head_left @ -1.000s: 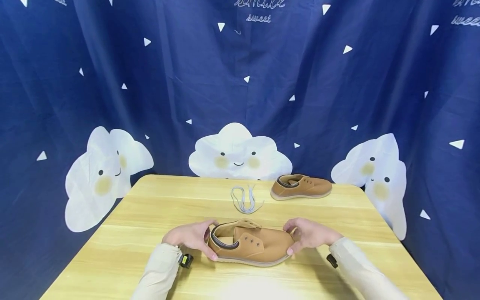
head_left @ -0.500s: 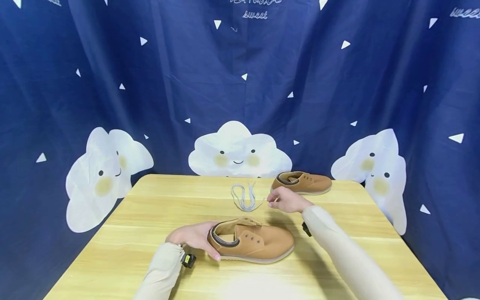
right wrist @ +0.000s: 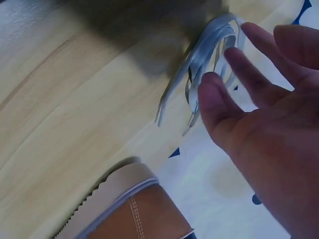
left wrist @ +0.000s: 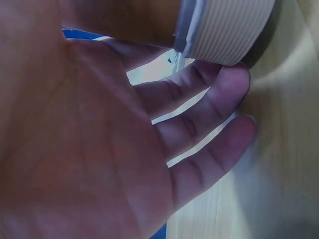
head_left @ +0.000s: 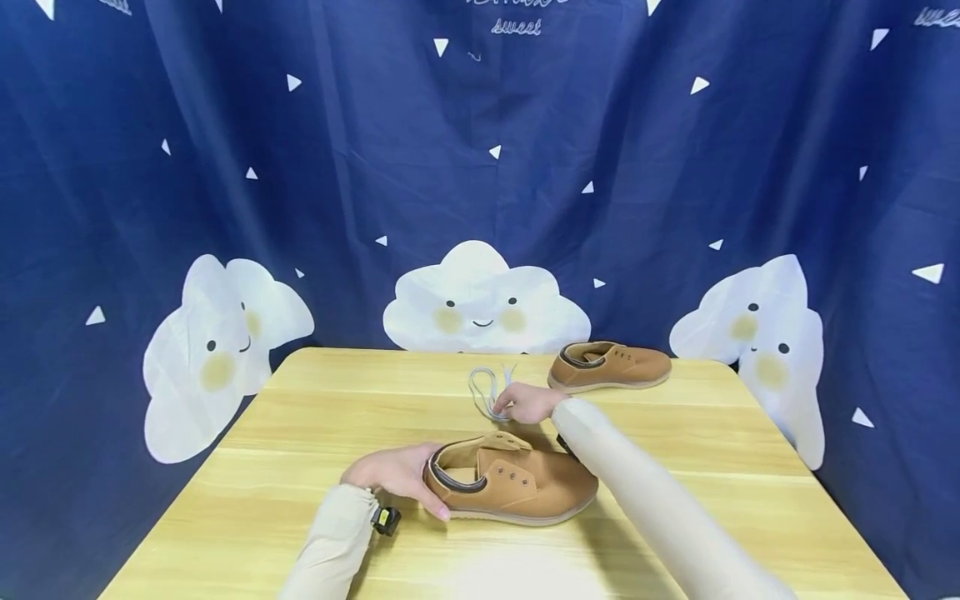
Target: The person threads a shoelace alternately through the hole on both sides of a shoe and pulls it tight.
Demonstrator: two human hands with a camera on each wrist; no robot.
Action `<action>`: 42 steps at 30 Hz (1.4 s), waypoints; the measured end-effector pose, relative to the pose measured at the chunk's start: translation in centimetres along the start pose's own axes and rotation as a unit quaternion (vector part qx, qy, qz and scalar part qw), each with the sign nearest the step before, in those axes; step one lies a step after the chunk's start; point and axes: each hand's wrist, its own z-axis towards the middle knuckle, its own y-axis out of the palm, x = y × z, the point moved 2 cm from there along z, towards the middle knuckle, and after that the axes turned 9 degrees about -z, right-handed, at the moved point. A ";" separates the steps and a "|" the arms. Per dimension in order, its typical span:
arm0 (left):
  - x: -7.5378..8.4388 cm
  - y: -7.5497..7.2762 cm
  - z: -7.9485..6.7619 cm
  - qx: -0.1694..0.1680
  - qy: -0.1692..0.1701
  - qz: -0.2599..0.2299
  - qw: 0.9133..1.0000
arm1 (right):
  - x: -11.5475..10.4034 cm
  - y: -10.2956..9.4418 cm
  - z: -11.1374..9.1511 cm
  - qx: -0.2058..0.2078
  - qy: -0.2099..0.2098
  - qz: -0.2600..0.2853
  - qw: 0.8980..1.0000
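Observation:
A tan lace-less shoe (head_left: 555, 487) lies on the table with its toe to the right and its tongue folded up. My left hand (head_left: 396, 472) holds its heel, thumb on the near side and fingers behind; in the left wrist view fingertips (left wrist: 232, 82) touch the ridged sole (left wrist: 227, 32). Beyond the shoe, my right hand (head_left: 529, 403) reaches down over a grey shoelace (right wrist: 202, 52) that lies in loops. The right wrist view has its fingers spread loosely right at the lace, not closed around it.
A second tan shoe (head_left: 630, 367) stands at the back right, near the table's (head_left: 300, 467) far edge. Behind the table hangs a blue curtain (head_left: 420, 150) with white clouds and triangles.
My right hand has let go of the shoe's toe and moved back and left to the shoelace. The left hand stays at the heel.

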 end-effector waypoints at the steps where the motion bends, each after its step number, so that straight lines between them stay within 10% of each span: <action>1: 0.0 0.0 0.0 0.003 -0.001 0.002 1.000 | -0.1 0.0 0.2 -0.004 -0.002 -0.010 1.000; 8: 0.1 0.2 0.1 0.004 0.000 0.009 1.000 | 0.5 -0.1 0.5 -0.012 0.004 -0.019 1.000; 12: 0.1 0.1 0.0 0.008 0.000 0.009 1.000 | 1.1 -1.1 0.4 0.087 0.058 0.051 0.993; 17: 0.2 0.2 -0.1 0.011 -0.004 0.013 1.000 | 1.7 -2.7 -0.5 0.195 0.120 0.148 0.962; 24: -0.1 0.2 0.0 -0.001 0.009 0.015 1.000 | 2.2 -3.6 -1.9 0.056 0.206 0.047 0.976; 31: 0.1 0.1 -0.2 -0.006 0.012 -0.004 1.000 | 2.7 -3.9 -3.2 0.051 0.130 0.195 0.971; 39: 1.2 -0.8 -2.2 0.102 -0.111 0.073 0.986 | 1.3 -5.5 -5.6 0.063 0.036 0.388 0.919; 42: 2.0 -1.2 -2.8 0.118 -0.089 0.094 0.984 | -0.3 -6.3 -6.6 0.049 -0.010 0.420 0.906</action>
